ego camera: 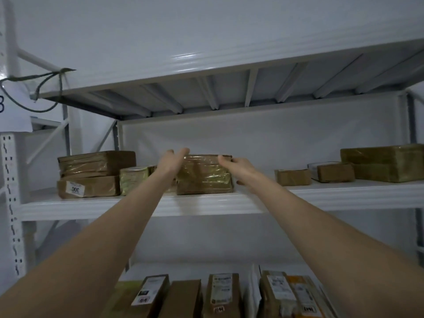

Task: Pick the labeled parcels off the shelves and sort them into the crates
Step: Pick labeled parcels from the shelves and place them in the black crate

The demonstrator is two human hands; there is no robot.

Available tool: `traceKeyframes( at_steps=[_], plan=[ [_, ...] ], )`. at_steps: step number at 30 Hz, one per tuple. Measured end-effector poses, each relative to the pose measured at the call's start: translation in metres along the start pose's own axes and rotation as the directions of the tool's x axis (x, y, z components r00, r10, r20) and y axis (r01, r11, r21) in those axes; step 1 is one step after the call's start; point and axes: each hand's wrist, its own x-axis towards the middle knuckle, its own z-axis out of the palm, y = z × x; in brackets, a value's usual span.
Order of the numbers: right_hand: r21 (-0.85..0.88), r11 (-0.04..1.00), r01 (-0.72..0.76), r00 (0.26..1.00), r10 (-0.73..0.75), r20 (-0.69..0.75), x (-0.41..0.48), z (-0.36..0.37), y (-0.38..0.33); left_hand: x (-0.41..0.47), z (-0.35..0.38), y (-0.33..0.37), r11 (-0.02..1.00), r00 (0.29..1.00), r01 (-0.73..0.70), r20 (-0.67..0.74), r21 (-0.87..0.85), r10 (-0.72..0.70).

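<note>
A brown parcel wrapped in shiny tape (204, 177) sits in the middle of the white upper shelf (142, 206). Both my arms reach up to it. My left hand (171, 160) is at its upper left corner with the fingers stretched over the top edge. My right hand (238, 167) is at its upper right corner, thumb on the top and fingers down its right side. Whether the parcel is lifted off the shelf cannot be told.
Left of it lie two stacked brown parcels (96, 164), the lower one labelled 300 (88, 187), and a small taped parcel (134, 180). To the right lie small parcels (292, 177) and a large one (387, 162). A lower shelf holds several upright labelled parcels (223, 294).
</note>
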Motion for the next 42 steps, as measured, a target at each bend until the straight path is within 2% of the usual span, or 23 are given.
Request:
traceKeyframes(
  at_steps=[4,6,8,15,22,25,38,42],
  plan=[
    [0.058,0.995,-0.084,0.975,0.094,-0.201,-0.001,0.000,-0.002,-0.004,0.003,-0.001,0.958,1.000,0.014,-0.008,-0.287,-0.017],
    [0.102,0.984,-0.147,0.955,0.168,-0.245,-0.006,-0.006,-0.003,-0.010,0.004,-0.002,0.915,0.999,0.035,-0.010,-0.402,-0.043],
    [0.172,0.969,-0.175,0.948,0.213,-0.236,-0.012,-0.012,-0.006,-0.019,0.002,0.000,0.905,0.999,0.024,-0.031,-0.426,-0.041],
    [0.269,0.935,-0.230,0.943,0.282,-0.175,-0.047,-0.028,-0.005,-0.053,-0.007,0.009,0.933,0.996,0.084,-0.003,-0.351,-0.091],
    [0.299,0.912,-0.281,0.950,0.309,-0.051,-0.097,-0.034,0.013,-0.106,-0.011,-0.002,0.923,0.973,0.221,0.131,-0.316,-0.188],
    [0.252,0.919,-0.304,0.950,0.314,0.001,-0.117,-0.033,0.025,-0.134,-0.010,-0.014,0.936,0.962,0.250,0.172,-0.250,-0.211],
    [0.092,0.927,-0.364,0.913,0.335,0.232,-0.186,-0.006,0.081,-0.222,-0.005,-0.078,0.950,0.959,0.247,0.186,-0.192,-0.212],
    [0.022,0.934,-0.357,0.909,0.342,0.237,-0.197,0.017,0.108,-0.246,-0.017,-0.106,0.934,0.946,0.305,0.173,-0.188,-0.274]
  ],
)
